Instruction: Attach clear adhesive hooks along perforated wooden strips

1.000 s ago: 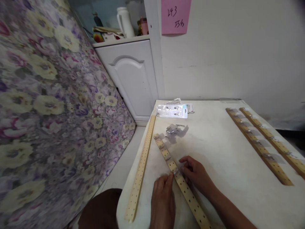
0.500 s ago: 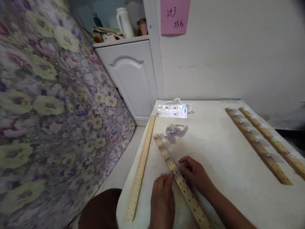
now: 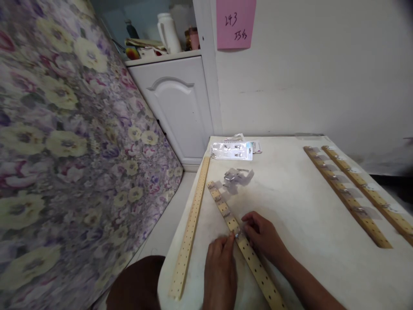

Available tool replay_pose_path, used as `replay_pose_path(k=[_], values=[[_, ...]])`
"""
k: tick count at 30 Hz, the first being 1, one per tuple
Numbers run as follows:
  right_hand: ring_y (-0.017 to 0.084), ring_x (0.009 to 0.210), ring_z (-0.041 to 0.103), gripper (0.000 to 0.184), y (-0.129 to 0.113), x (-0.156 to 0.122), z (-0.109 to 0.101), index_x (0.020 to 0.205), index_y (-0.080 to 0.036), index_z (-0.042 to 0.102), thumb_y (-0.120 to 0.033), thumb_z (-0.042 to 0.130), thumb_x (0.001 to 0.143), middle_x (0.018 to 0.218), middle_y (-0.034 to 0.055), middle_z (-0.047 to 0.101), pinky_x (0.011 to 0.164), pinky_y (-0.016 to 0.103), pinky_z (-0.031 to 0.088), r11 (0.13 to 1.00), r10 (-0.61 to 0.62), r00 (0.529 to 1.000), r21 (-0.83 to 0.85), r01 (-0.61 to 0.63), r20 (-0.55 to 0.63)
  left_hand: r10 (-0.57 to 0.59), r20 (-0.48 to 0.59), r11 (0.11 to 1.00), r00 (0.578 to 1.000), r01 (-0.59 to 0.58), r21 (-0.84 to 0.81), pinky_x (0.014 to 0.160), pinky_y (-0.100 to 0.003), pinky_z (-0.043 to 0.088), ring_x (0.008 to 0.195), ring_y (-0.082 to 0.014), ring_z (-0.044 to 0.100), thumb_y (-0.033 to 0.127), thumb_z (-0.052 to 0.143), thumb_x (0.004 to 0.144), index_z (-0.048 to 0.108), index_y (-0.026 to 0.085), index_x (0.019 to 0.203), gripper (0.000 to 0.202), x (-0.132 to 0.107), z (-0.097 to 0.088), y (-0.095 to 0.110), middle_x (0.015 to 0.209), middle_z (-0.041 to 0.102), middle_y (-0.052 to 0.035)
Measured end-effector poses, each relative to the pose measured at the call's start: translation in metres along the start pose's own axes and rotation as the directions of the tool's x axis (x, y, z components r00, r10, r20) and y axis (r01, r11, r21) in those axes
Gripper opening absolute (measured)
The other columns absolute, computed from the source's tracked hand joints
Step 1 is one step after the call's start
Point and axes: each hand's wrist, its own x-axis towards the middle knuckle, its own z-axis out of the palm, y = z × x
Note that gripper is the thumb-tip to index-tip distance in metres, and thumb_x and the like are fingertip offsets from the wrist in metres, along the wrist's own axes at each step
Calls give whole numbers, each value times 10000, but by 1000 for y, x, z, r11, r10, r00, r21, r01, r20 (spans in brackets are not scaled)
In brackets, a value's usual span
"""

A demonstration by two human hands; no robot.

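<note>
A perforated wooden strip [image 3: 254, 267] lies slanted on the white table [image 3: 300, 206] in front of me. My left hand [image 3: 221, 271] rests on the strip's left side, fingertips pinched at a small clear hook [image 3: 238, 234] on the strip. On the strip's right side, my right hand [image 3: 264, 234] has its fingers curled and pressing at the same hook. Two more hooks sit further up this strip. A little pile of clear hooks [image 3: 238, 176] lies beyond the strip's far end.
A second bare strip [image 3: 190, 228] lies along the table's left edge. Two strips with hooks [image 3: 348, 196] lie at the right. A blister pack [image 3: 231, 150] sits at the table's far edge. A flowered mattress [image 3: 64, 142] leans at left, a white cabinet [image 3: 177, 103] behind.
Both hands stay at the same hook on the strip; only the view has shifted slightly.
</note>
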Motion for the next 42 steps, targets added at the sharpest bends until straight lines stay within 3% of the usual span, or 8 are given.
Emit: replay_pose_path(k=[11, 18, 27, 37, 42], values=[[151, 604, 538, 155, -4, 4, 3, 851, -202, 587, -271, 603, 713, 638, -26, 585, 579, 258, 406, 980, -32, 997, -199, 18, -66, -17, 16, 1000, 1000, 17, 3, 798, -406, 504, 928, -227, 547, 89, 388, 815, 492, 201, 1301, 510, 2, -3, 2, 1071, 593, -114], [153, 625, 562, 197, 2, 7, 5, 863, -205, 580, -265, 636, 684, 670, -23, 604, 592, 255, 424, 987, 2, 997, -161, -14, -73, -54, 33, 996, 998, 51, 74, 830, -409, 483, 950, -236, 534, 73, 397, 810, 513, 209, 1274, 497, 2, 0, 4, 1085, 586, -108], [143, 614, 564, 147, 7, 9, 7, 817, -201, 589, -259, 628, 688, 667, -25, 629, 594, 245, 426, 988, -46, 996, -151, 34, -77, -47, 24, 989, 999, 43, 144, 823, -407, 461, 934, -240, 524, 61, 396, 805, 539, 189, 1227, 463, 1, 2, 3, 1068, 590, -103], [155, 629, 589, 195, 4, 1, 4, 901, -183, 616, -272, 597, 728, 716, 0, 650, 607, 258, 451, 992, -108, 993, -72, 104, -55, -46, 0, 996, 999, 46, 73, 802, -376, 464, 903, -224, 533, 53, 397, 783, 524, 179, 1243, 494, 2, -5, 10, 1024, 586, -91], [161, 625, 591, 215, 4, -1, -2, 942, -181, 611, -306, 544, 780, 825, 37, 666, 620, 286, 466, 987, -144, 978, -94, 131, -152, -62, -49, 998, 997, 61, -22, 831, -385, 467, 931, -219, 546, 79, 373, 830, 529, 178, 1225, 435, 1, -7, 11, 1034, 597, -92]])
